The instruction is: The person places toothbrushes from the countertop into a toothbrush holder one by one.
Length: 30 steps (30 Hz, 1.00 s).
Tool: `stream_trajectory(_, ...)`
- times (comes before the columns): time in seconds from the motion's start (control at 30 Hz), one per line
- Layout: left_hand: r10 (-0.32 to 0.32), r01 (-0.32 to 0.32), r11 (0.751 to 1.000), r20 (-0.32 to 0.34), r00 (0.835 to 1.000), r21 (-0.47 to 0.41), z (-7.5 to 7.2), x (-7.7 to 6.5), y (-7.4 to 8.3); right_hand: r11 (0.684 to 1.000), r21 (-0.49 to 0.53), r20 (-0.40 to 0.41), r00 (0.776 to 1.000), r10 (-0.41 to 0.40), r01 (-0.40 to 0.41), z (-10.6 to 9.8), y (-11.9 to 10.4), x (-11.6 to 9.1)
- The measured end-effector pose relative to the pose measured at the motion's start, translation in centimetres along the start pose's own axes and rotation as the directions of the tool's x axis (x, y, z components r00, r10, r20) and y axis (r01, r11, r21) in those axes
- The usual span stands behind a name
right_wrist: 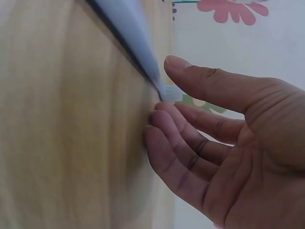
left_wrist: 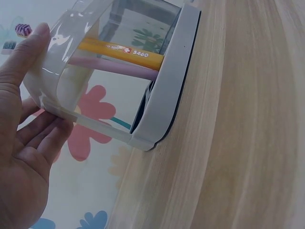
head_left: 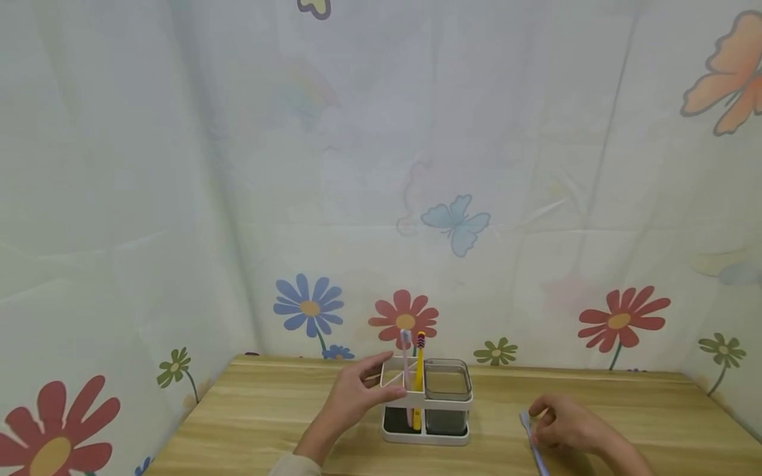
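Observation:
A white toothbrush holder (head_left: 426,439) with a dark base stands upright on the table. My left hand (head_left: 351,395) grips its upper rack from the left, thumb at the front and fingers behind, as the left wrist view also shows. In its left part stand a yellow toothbrush (head_left: 419,378) and a pink toothbrush (left_wrist: 114,67), heads up. A clear grey cup (head_left: 446,389) fills the right part. Off to the right lies a light blue toothbrush (head_left: 530,430). Beside its head is my right hand (head_left: 565,423), fingers loosely bent, thumb apart from the fingertips (right_wrist: 159,143), gripping nothing.
The wood-grain table (head_left: 268,403) reaches back to a pale curtain (head_left: 357,165) printed with flowers and butterflies. Another side of this curtain hangs along the left. Table surface lies between the holder and the blue toothbrush.

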<state>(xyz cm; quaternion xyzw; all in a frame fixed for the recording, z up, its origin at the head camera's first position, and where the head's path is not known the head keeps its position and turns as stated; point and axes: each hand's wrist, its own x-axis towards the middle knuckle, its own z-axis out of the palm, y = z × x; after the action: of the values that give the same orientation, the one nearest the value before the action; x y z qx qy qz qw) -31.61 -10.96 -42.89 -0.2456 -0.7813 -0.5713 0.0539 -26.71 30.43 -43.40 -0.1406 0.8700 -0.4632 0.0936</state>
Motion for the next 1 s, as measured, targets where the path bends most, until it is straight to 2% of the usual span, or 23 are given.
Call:
stream_trajectory(0.17,0.002,-0.002,1.000,0.004,1.000,-0.005,0.0,0.0,-0.1,0.999,-0.033,-0.031,1.000,-0.006,0.005,0.7,-0.1,-0.1)
stream_trajectory(0.3,-0.002,0.002,1.000,-0.001,1.000,0.007,0.1,0.0,0.0,0.997,-0.046,-0.086,0.995,0.055,-0.059,1.2,-0.3,0.0)
stream_trajectory(0.47,-0.009,0.009,1.000,-0.007,1.000,0.012,0.1,0.0,0.0,0.979,-0.059,-0.192,0.965,0.180,-0.194,2.0,-0.6,0.4)
stream_trajectory(0.63,-0.010,0.010,1.000,-0.010,1.000,0.013,0.2,-0.1,0.0,0.961,-0.082,-0.260,0.936,0.236,-0.265,2.5,-0.8,0.6)
stream_trajectory(0.73,-0.009,0.009,1.000,-0.015,1.000,0.013,0.2,-0.1,0.0,0.954,-0.097,-0.286,0.926,0.246,-0.283,2.6,-0.8,0.7)
stream_trajectory(1.0,-0.011,0.011,1.000,-0.016,1.000,0.013,0.2,-0.1,0.0,0.956,-0.074,-0.310,0.918,0.248,-0.283,2.9,-0.8,0.7)
